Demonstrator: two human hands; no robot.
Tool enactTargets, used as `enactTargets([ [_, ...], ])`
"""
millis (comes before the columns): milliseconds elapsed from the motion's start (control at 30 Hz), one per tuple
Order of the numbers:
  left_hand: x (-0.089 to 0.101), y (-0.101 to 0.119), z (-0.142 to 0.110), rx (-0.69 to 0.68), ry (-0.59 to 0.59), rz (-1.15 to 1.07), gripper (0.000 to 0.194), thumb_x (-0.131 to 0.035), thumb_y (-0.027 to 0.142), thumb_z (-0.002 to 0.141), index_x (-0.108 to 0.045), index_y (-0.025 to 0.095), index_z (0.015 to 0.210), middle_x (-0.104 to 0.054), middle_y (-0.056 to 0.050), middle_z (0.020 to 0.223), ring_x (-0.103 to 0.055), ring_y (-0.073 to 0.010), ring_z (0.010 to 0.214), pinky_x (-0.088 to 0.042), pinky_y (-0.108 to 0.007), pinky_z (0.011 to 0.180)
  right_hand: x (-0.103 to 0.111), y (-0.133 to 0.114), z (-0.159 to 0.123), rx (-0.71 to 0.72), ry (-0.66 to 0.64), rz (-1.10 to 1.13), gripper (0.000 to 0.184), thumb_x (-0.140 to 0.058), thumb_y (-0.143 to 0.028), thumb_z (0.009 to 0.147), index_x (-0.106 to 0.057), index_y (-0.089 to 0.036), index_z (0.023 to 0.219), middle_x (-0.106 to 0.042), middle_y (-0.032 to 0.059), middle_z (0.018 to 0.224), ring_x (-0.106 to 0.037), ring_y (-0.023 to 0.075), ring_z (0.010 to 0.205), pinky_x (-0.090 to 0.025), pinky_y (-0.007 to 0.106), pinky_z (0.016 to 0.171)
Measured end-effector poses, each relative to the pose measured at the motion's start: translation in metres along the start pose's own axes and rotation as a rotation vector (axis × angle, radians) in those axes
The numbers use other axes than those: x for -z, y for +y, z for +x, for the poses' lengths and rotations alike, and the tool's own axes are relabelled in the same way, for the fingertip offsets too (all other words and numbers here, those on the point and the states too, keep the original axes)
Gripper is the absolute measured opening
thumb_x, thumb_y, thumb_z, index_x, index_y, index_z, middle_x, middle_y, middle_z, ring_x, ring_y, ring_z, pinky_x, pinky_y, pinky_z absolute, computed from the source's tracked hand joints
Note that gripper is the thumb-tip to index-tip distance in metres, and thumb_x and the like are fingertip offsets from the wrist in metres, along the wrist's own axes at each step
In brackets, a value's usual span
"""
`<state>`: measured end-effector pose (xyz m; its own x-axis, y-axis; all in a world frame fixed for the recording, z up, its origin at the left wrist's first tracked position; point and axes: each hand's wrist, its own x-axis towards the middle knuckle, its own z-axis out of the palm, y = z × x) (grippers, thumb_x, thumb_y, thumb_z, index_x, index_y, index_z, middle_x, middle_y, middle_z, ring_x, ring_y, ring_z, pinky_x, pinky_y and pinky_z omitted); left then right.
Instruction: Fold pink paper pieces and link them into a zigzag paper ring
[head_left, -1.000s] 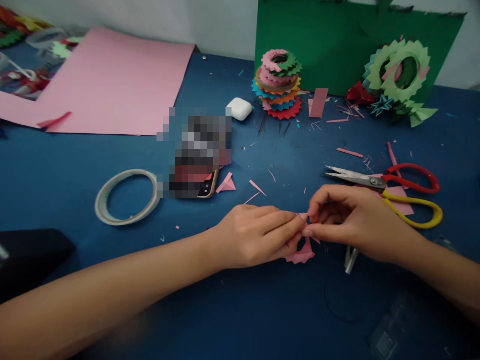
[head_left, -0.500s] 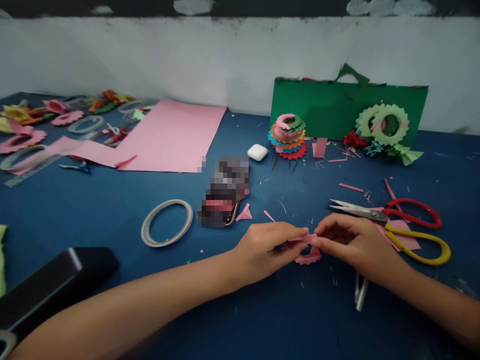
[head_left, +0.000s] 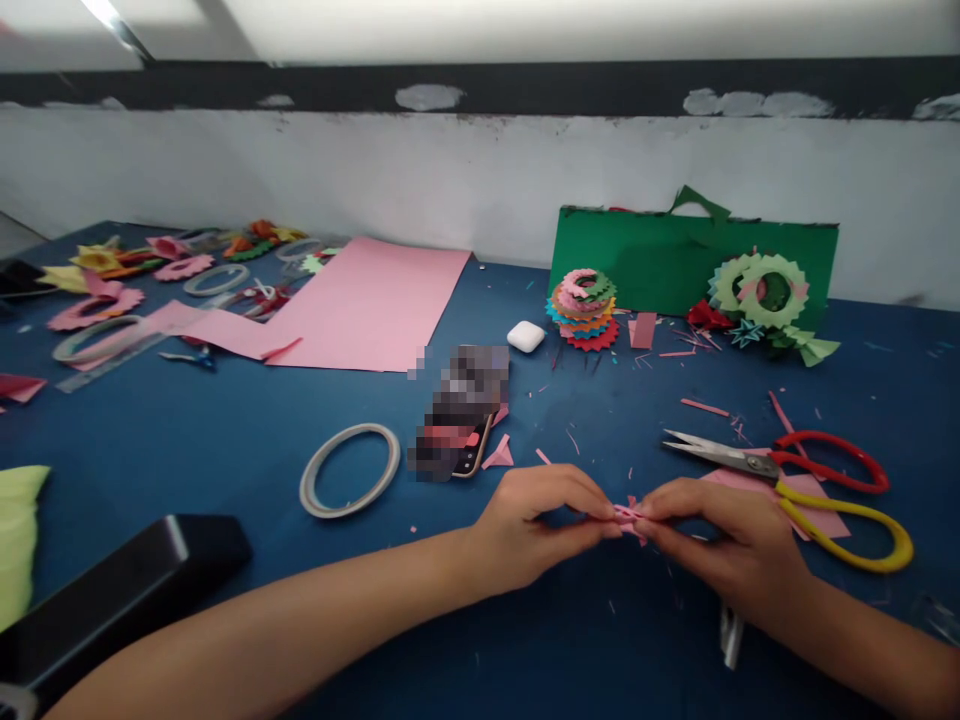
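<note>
Pink folded paper [head_left: 628, 515], right of centre in lower half, pinched from both sides by fingertips of left hand [head_left: 516, 530] and right hand [head_left: 751, 535]. Fine two-handed shaping, it seems; folds too small to read. Further adjustment calls for light, steady fingertips. Scissors [head_left: 761, 464] just beside right hand, lower right.

- My left hand [head_left: 536, 530] reaches in, thumb and fingertips pinched shut;
- my right hand [head_left: 720, 525] faces it, similarly pinched;
- both bare forearms angle inward.
</note>
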<state>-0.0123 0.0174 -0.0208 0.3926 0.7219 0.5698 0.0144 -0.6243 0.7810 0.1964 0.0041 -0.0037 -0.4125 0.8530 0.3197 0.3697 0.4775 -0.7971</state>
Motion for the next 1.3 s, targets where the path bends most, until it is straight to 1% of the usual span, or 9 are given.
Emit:
enactTargets([
  [67,0.000,0.000,-0.002,-0.040,-0.023,0.002,0.011,-0.070,0.009,0.074,-0.066,0.011,0.085,-0.071,-0.009,0.077,-0.068,-0.0135,0.070,-0.057,-0.023,0.063,-0.001,0.002,-0.003,0.040,-0.018,0.010,0.006,-0.064,-0.018,0.080,-0.065,-0.023,0.083,-0.071,0.0016,0.079,-0.068,0.0148,0.071,-0.056,0.024,0.066],
  [233,0.001,0.001,-0.002,-0.119,-0.047,0.025,0.012,-0.070,0.008,0.074,-0.066,0.010,0.085,-0.070,-0.010,0.077,-0.067,-0.0131,0.070,-0.057,-0.022,0.063,-0.002,0.004,-0.005,0.070,-0.034,0.022,0.010,-0.064,-0.017,0.081,-0.065,-0.024,0.087,-0.071,0.0007,0.081,-0.068,0.0144,0.073,-0.056,0.023,0.068],
  [433,0.001,0.000,-0.002,-0.136,-0.066,0.047,0.011,-0.069,0.008,0.075,-0.065,0.010,0.085,-0.069,-0.010,0.077,-0.067,-0.0129,0.070,-0.056,-0.020,0.063,-0.005,0.007,-0.004,0.136,-0.008,0.052,0.010,-0.063,-0.014,0.081,-0.064,-0.021,0.088,-0.070,0.0010,0.081,-0.067,0.0123,0.073,-0.055,0.020,0.067],
  [667,0.001,0.000,-0.003,-0.163,-0.105,0.060,0.015,-0.069,0.007,0.076,-0.063,0.011,0.089,-0.070,-0.010,0.082,-0.067,-0.0124,0.074,-0.056,-0.020,0.067,-0.010,0.010,-0.004,0.216,-0.032,0.062,0.015,-0.063,-0.009,0.079,-0.061,-0.018,0.092,-0.069,0.0020,0.083,-0.066,0.0099,0.076,-0.053,0.018,0.069],
  [800,0.001,0.000,-0.003,-0.178,-0.128,0.086,0.013,-0.069,0.011,0.077,-0.064,0.011,0.088,-0.070,-0.009,0.082,-0.066,-0.0119,0.072,-0.055,-0.020,0.066,-0.010,0.010,-0.003,0.244,-0.048,0.047,0.016,-0.065,-0.010,0.078,-0.061,-0.016,0.093,-0.069,0.0024,0.081,-0.065,0.0089,0.072,-0.052,0.016,0.067],
  [933,0.001,0.000,-0.002,-0.190,-0.129,0.079,0.012,-0.070,0.009,0.075,-0.064,0.008,0.085,-0.069,-0.010,0.079,-0.066,-0.0122,0.071,-0.055,-0.020,0.065,-0.011,0.010,-0.003,0.281,-0.023,0.012,0.015,-0.065,-0.013,0.078,-0.062,-0.015,0.093,-0.069,0.0029,0.080,-0.066,0.0093,0.071,-0.052,0.017,0.066],
  [1100,0.000,0.001,-0.001,-0.196,-0.131,0.090,0.009,-0.069,0.009,0.076,-0.063,0.009,0.083,-0.069,-0.009,0.077,-0.065,-0.0116,0.069,-0.054,-0.019,0.063,-0.011,0.011,-0.003,0.294,-0.039,0.006,0.015,-0.063,-0.014,0.080,-0.062,-0.016,0.095,-0.070,0.0024,0.079,-0.066,0.0097,0.071,-0.053,0.018,0.066],
  [1167,0.000,0.002,-0.003,-0.224,-0.141,0.098,0.009,-0.069,0.010,0.076,-0.064,0.009,0.083,-0.069,-0.008,0.076,-0.065,-0.0113,0.068,-0.054,-0.019,0.062,-0.010,0.012,-0.003,0.354,-0.053,-0.002,0.015,-0.063,-0.015,0.081,-0.062,-0.015,0.097,-0.070,0.0034,0.081,-0.065,0.0103,0.074,-0.053,0.020,0.067],
  [1300,0.002,0.004,-0.004,-0.324,-0.187,0.128,0.014,-0.072,0.009,0.073,-0.064,0.009,0.085,-0.070,-0.008,0.078,-0.066,-0.0134,0.072,-0.055,-0.022,0.066,-0.003,0.015,-0.005,0.544,-0.093,-0.108,0.014,-0.059,-0.013,0.085,-0.062,-0.012,0.098,-0.069,0.0057,0.083,-0.063,0.0113,0.078,-0.053,0.023,0.070],
])
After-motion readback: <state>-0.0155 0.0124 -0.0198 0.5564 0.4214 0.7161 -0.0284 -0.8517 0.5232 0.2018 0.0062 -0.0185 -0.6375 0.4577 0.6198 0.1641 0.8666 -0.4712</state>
